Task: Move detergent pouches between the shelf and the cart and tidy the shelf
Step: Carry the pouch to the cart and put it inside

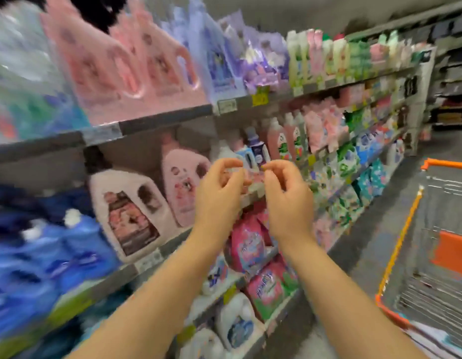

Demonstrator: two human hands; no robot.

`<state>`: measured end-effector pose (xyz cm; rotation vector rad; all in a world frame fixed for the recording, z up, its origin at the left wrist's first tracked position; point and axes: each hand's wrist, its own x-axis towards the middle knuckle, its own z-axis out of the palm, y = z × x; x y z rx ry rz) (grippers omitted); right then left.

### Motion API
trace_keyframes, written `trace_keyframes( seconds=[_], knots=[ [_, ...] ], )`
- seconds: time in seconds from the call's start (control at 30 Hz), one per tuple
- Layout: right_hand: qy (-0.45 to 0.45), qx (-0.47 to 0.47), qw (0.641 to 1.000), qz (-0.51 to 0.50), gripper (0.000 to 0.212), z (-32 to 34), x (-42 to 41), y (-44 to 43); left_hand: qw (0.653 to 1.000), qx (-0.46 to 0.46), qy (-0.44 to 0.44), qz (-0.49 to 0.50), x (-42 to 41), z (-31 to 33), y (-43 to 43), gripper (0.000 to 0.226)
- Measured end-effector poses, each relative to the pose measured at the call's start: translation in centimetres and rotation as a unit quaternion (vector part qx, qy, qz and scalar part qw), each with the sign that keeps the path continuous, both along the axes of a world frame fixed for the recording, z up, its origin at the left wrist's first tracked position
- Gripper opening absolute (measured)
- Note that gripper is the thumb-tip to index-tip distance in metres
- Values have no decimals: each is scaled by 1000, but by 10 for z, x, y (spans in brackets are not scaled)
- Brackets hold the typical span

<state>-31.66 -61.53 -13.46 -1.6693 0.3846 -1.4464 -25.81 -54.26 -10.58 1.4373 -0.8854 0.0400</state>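
The view is motion-blurred. My left hand (219,193) and my right hand (287,198) are raised side by side in front of the middle shelf (157,248), fingers loosely curled, fingertips nearly meeting. I see nothing held in either. Just below them, pink detergent pouches (246,246) stand on a lower shelf, with more pink pouches (268,288) under those. A blurred pink item (252,178) shows between my fingertips, on the shelf behind. The cart (398,244), wire with an orange rim, stands at the right.
A pale jug (126,211) and a pink jug (180,182) stand on the middle shelf left of my hands. Blue packs (43,255) fill the near left. White jugs (235,322) sit low. The aisle floor (354,250) runs between shelf and cart.
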Motion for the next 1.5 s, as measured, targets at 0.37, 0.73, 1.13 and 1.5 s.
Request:
trace_keyframes(
  seconds=[0.37,0.73,1.13,1.5],
  knots=[
    [-12,-117,975,190,6,88,173,260,950,33,-125,283,152,84,331,24],
    [82,-260,905,326,28,162,344,435,816,195,-189,511,263,135,573,35],
    [355,-688,586,241,58,218,448,467,695,444,-175,538,344,187,619,68],
    [209,-682,674,193,25,246,486,485,685,537,-188,456,378,175,619,75]
  ],
)
